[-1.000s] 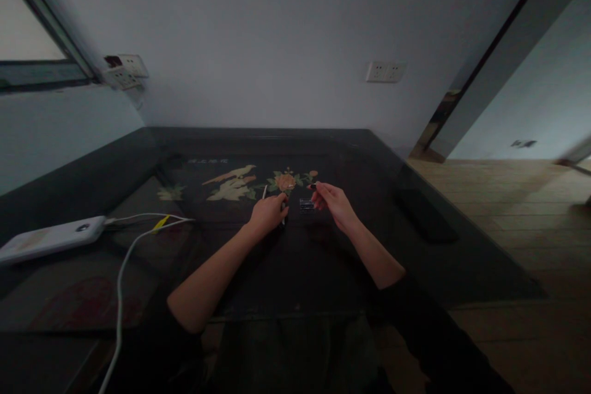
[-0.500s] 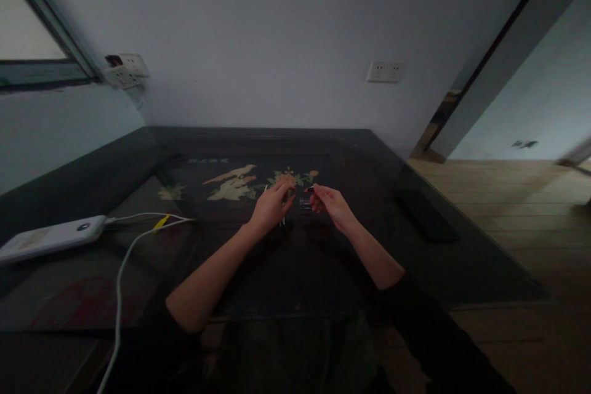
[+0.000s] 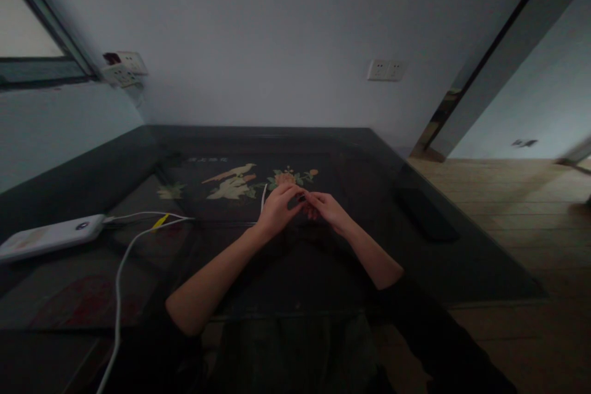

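Note:
My left hand (image 3: 276, 209) and my right hand (image 3: 327, 207) meet fingertip to fingertip over the middle of a dark glass-topped table (image 3: 295, 277). Between the fingertips both pinch a small dark object (image 3: 300, 198); it is too small and dim to tell what it is. A thin white cord (image 3: 263, 197) shows just left of my left hand. The hands hover above the table's inlaid bird and flower picture (image 3: 240, 181). Both forearms are bare, with dark sleeves pushed up.
A white power bank (image 3: 48, 235) lies at the table's left edge, with white cables (image 3: 120, 265) running toward me. A flat black object (image 3: 427, 215) lies at the right side. Wall sockets (image 3: 386, 69) sit behind; wooden floor and a doorway are on the right.
My left hand lifted from the table and moved right to meet my right hand, which came slightly left. The small clear piece seen on the table between them is now hidden by the hands.

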A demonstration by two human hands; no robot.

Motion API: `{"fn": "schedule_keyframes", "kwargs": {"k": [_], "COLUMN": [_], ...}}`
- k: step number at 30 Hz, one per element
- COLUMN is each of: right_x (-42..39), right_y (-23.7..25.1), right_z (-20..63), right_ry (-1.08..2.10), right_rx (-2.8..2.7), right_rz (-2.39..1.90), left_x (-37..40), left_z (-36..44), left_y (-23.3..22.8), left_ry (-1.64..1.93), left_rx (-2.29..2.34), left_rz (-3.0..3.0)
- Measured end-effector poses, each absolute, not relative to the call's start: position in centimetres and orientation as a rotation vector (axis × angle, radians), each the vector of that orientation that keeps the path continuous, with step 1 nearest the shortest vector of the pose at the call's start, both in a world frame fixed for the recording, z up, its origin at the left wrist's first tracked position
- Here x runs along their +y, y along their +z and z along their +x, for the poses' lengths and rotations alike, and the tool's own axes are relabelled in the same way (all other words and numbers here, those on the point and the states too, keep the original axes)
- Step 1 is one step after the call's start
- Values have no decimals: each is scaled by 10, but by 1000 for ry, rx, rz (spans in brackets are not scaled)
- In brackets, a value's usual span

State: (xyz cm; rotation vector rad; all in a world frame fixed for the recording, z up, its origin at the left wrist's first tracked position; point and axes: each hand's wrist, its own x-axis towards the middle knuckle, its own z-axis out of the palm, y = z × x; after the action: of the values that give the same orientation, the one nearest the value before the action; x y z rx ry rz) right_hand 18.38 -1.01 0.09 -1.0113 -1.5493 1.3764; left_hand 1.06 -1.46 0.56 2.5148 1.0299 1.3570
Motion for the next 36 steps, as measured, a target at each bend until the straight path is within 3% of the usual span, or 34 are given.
{"fn": "schedule_keyframes", "kwargs": {"k": [14,26,36], "right_x": [-11,-8,-9], "right_y": [1,2,4], "right_z": [183,186,187], "right_ry": [1381,1351,1298], "right_rx": [-1582,-1415,-1488], "right_rz": [-994,-1001,-981], "left_x": [-14,-5,-7], "left_z": [9,12,10], "left_y": [3,4,6], "left_ry": [1400,1440,1454], "left_rx": [1034,916,963], "left_rz": [2517,1712,1840]}}
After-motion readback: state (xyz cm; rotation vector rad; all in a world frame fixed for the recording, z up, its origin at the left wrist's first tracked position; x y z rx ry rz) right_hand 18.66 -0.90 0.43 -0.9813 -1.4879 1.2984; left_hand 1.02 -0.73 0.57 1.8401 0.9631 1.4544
